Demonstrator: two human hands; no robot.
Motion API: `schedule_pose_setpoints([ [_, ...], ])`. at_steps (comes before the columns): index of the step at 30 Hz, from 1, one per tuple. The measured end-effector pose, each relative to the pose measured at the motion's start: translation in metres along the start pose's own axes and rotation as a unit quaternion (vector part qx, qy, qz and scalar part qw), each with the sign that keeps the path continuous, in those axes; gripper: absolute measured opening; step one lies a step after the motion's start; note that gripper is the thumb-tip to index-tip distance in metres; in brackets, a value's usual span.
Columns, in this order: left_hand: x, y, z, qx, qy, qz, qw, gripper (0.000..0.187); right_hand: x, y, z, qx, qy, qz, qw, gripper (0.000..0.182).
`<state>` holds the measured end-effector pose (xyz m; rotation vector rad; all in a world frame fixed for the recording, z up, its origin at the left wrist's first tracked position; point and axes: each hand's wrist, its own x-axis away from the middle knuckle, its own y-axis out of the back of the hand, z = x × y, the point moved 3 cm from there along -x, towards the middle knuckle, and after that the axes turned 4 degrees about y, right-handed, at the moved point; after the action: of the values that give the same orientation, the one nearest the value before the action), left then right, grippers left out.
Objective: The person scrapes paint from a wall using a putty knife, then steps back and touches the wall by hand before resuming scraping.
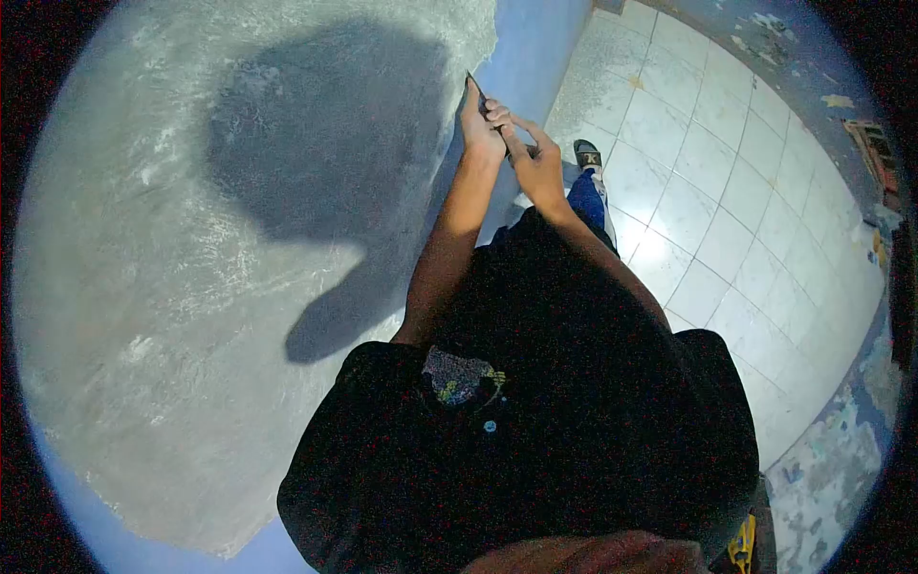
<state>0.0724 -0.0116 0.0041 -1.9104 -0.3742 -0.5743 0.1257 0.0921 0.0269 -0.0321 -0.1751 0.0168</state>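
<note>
My left hand [484, 126] is raised close to the wall, its fingers closed around a thin dark flat tool [475, 87]. The tool's pointed tip sticks out above the fingers, and most of the rest is hidden in the grip. Up against it comes my right hand [538, 168], with fingers bent around the lower end of the same tool. Beside both hands is the wall's rough grey-white plaster patch [172, 316], which ends in an uneven edge against blue paint [537, 59].
A large head shadow falls across the plaster. White floor tiles [712, 206] stretch to the right, where a sandalled foot [588, 154] stands below a blue trouser leg [589, 196]. Along the far right runs another wall [832, 469] with peeling paint. Something yellow [742, 545] lies at lower right.
</note>
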Motion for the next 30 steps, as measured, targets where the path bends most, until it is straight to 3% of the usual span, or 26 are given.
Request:
schedule_pose_setpoints([
  [5, -0.002, -0.008, -0.008, -0.028, 0.011, -0.018, 0.999, 0.037, -0.003, -0.009, 0.005, -0.033, 0.031, -0.023, 0.999, 0.024],
  [9, 0.0, -0.008, -0.001, -0.016, -0.022, -0.019, 0.999, 0.036, 0.001, 0.001, 0.01, -0.024, -0.012, 0.007, 1.0, 0.024],
  [12, -0.001, 0.001, -0.006, -0.012, 0.007, -0.003, 1.0, 0.036, 0.003, -0.009, 0.002, -0.085, 0.043, -0.003, 0.995, 0.029],
  [15, 0.0, 0.001, -0.008, -0.003, 0.01, -0.017, 1.0, 0.034, 0.007, -0.012, 0.001, -0.079, 0.029, -0.009, 0.996, 0.026],
  [19, -0.014, -0.013, -0.014, -0.048, -0.045, 0.004, 0.998, 0.032, -0.013, -0.013, 0.002, -0.035, 0.06, -0.03, 0.997, 0.026],
  [21, -0.003, -0.006, -0.008, -0.049, -0.057, -0.002, 0.997, 0.031, 0.001, -0.011, 0.01, -0.084, 0.021, -0.011, 0.996, 0.027],
  [30, 0.002, 0.007, -0.005, -0.03, -0.013, -0.026, 0.999, 0.037, 0.011, -0.01, 0.005, 0.012, 0.045, -0.004, 0.999, 0.024],
])
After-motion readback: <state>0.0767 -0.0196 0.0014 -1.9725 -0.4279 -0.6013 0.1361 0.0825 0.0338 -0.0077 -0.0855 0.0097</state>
